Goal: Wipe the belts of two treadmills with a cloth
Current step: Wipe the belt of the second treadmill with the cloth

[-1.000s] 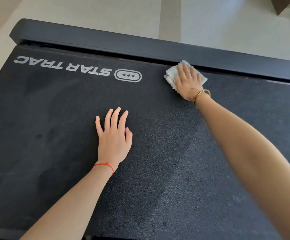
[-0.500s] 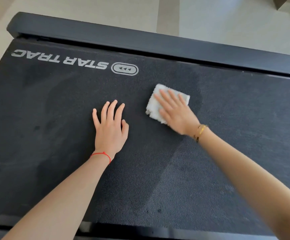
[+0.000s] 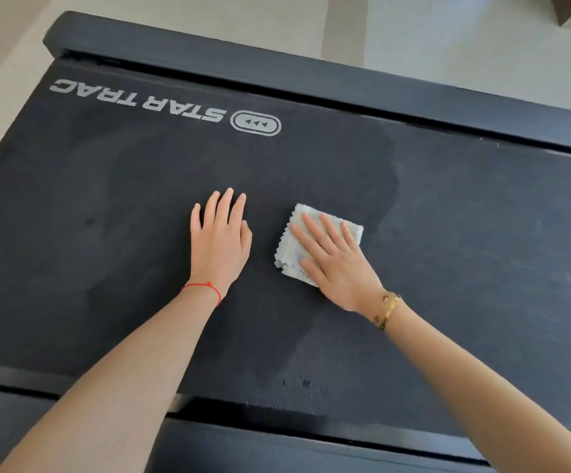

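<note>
The black treadmill belt [image 3: 106, 268] fills nearly the whole view, its textured surface running from 9 o'clock to 3 o'clock, with the white "STAR TRAC" lettering [image 3: 137, 99] upside down toward 11 o'clock and an oval arrow logo [image 3: 256, 123] just beside it. The left hand [image 3: 221, 240] lies palm down on the belt near the centre, fingers straight and close together, pointing to 12 o'clock, holding nothing; a thin red string bracelet [image 3: 205, 289] circles its wrist. Just beside it, at its 3 o'clock and apart from it, the right hand [image 3: 337, 264] presses flat on a small folded pale cloth [image 3: 289, 254], fingers straight and slightly spread across the fabric, pointing toward 11 o'clock; the cloth's edges show beyond the fingertips and at the thumb side. A gold bracelet [image 3: 387, 310] sits on the right wrist. The belt looks darker around and above the hands, and paler and greyer toward 3 o'clock. A black side rail [image 3: 345, 80] borders the belt along 12 o'clock, another rail [image 3: 277, 445] along 6 o'clock, with pale floor [image 3: 447, 35] past the far rail
</note>
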The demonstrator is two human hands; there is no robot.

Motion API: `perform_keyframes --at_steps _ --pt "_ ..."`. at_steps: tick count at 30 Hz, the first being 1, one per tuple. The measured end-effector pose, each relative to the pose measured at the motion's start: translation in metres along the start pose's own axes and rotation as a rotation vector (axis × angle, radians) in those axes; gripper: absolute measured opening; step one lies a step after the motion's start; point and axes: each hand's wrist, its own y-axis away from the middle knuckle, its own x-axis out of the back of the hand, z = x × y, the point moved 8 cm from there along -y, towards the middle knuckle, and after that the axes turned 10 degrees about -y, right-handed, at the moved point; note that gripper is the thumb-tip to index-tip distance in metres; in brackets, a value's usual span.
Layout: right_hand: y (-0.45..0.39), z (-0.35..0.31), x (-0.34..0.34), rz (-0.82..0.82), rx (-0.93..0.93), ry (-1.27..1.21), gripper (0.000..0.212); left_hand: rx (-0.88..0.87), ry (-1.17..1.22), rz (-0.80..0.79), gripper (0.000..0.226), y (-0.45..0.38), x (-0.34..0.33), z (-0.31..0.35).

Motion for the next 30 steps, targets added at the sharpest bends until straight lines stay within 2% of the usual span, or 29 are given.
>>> perform_keyframes --at_steps 6,9,11,14,19,22,24,28,30 --pt "-0.046 0.035 0.021 0.046 -0.223 -0.02 0.054 -0.233 -0.04 -0.117 0.055 0.04 0.001 -0.017" --pt "-0.047 0.027 0.017 0.064 -0.287 -0.049 0.055 -0.252 -0.022 -0.149 0.057 0.043 -0.001 -0.018" --pt "-0.039 0.014 0.011 0.071 -0.293 -0.069 0.055 -0.237 0.017 -0.11 0.057 0.046 -0.001 -0.017" --pt "-0.01 -0.024 -0.007 0.059 -0.232 -0.046 0.055 -0.201 0.092 -0.047 0.054 0.049 -0.002 -0.022" --pt "0.088 -0.12 -0.062 0.003 0.001 -0.026 0.056 -0.182 0.191 0.013 0.052 0.05 0.001 -0.026" --pt "0.106 -0.116 -0.065 -0.026 0.03 -0.016 0.055 -0.172 0.201 0.041 0.047 0.053 0.004 -0.027" --pt "0.095 -0.085 -0.049 0.01 -0.079 -0.013 0.055 -0.161 0.192 0.047 0.046 0.055 0.006 -0.028" --pt "0.07 -0.016 -0.018 0.107 -0.461 -0.087 0.055 -0.139 0.193 0.048 0.044 0.057 0.007 -0.03" --pt "0.067 -0.031 -0.025 0.104 -0.47 -0.057 0.056 -0.138 0.193 0.046 0.044 0.056 0.007 -0.031"
